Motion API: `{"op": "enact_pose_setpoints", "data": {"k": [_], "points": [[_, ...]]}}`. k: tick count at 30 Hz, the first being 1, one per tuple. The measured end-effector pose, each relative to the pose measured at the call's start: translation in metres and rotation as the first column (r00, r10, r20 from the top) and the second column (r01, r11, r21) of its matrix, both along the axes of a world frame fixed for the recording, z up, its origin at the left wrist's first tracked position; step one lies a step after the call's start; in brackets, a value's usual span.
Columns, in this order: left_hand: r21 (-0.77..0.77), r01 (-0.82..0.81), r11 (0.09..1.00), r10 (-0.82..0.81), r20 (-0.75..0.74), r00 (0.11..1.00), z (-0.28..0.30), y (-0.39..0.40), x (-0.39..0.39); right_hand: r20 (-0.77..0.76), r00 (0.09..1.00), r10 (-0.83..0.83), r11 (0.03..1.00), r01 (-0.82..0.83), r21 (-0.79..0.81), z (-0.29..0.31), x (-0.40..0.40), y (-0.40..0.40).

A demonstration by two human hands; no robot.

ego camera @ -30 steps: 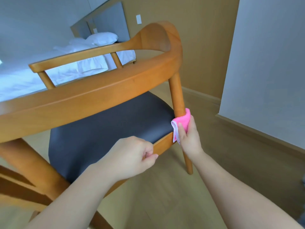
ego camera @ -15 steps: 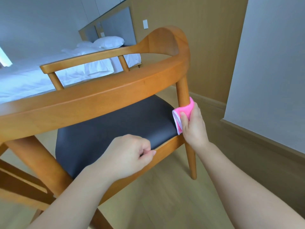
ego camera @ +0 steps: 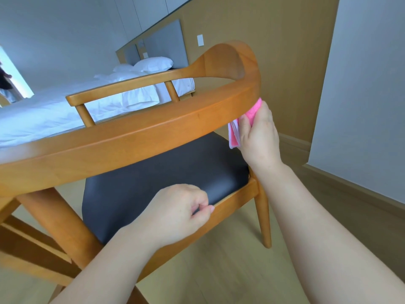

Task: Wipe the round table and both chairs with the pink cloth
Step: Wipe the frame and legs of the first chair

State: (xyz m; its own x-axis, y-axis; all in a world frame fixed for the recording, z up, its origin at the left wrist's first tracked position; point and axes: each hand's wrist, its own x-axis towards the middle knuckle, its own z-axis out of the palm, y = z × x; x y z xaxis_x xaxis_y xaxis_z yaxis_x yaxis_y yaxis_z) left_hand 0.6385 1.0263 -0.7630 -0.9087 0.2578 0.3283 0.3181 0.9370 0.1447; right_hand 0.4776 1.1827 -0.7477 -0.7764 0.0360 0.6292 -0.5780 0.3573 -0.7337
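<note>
From the head camera, the only view there is, you are working on one wooden armchair (ego camera: 140,137), and your right hand (ego camera: 258,137) is gripping the folded pink cloth (ego camera: 252,113), fingers curled round it, pressing it against the upright post just under the curved armrest rail (ego camera: 197,119) where the rail bends toward the backrest. The cloth is sitting at the very top of that post, touching the underside of the rail, with a paler folded edge hanging out below your fingers. Your left hand (ego camera: 179,213) is hovering in front of the dark seat cushion (ego camera: 164,178), near the front seat rail (ego camera: 236,198); its fingers are curled into a loose fist with the thumb against the forefinger, and it is holding nothing that can be made out. Whether it is touching the seat rail cannot be told. Judging by where the cloth is, you are partway through this chair: you are cleaning the frame on its right side, and nothing shows whether the seat, the far armrest (ego camera: 122,88), the backrest (ego camera: 232,60) or the legs (ego camera: 263,220) are already wiped, since no streaks or damp marks are showing. A second chair and the round table are not in view, so their state cannot be judged; treat them as possibly still to do. Behind the chair a bed (ego camera: 65,106) with white linen and pillows (ego camera: 153,63) is standing against the panelled wall (ego camera: 285,51).
</note>
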Motion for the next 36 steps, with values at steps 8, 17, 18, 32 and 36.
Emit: {"op": "enact_pose_setpoints", "data": {"k": [8, 17, 18, 32, 36], "points": [[0.005, 0.001, 1.0, -0.001, 0.001, 1.0, -0.001, 0.001, 0.001, -0.02, 1.0, 0.016, 1.0, -0.016, 0.005, -0.029, -0.01, 0.004], [0.039, -0.028, 0.999, 0.026, 0.05, 0.998, -0.005, 0.003, 0.006, 0.178, 0.98, 0.094, 0.994, -0.104, 0.043, -0.117, -0.003, 0.022], [0.053, -0.027, 0.998, 0.024, 0.054, 0.998, -0.005, 0.004, 0.007, 0.21, 0.972, 0.101, 0.993, -0.112, 0.04, -0.124, -0.002, 0.025], [-0.079, 0.075, 0.994, -0.061, 0.169, 0.984, -0.003, 0.004, 0.019, 0.263, 0.958, 0.112, 0.992, -0.122, 0.021, -0.152, 0.012, 0.028], [-0.149, 0.072, 0.986, -0.039, 0.214, 0.976, 0.0, -0.01, 0.042, 0.233, 0.97, 0.062, 0.989, -0.091, 0.114, -0.162, 0.019, 0.021]]}}
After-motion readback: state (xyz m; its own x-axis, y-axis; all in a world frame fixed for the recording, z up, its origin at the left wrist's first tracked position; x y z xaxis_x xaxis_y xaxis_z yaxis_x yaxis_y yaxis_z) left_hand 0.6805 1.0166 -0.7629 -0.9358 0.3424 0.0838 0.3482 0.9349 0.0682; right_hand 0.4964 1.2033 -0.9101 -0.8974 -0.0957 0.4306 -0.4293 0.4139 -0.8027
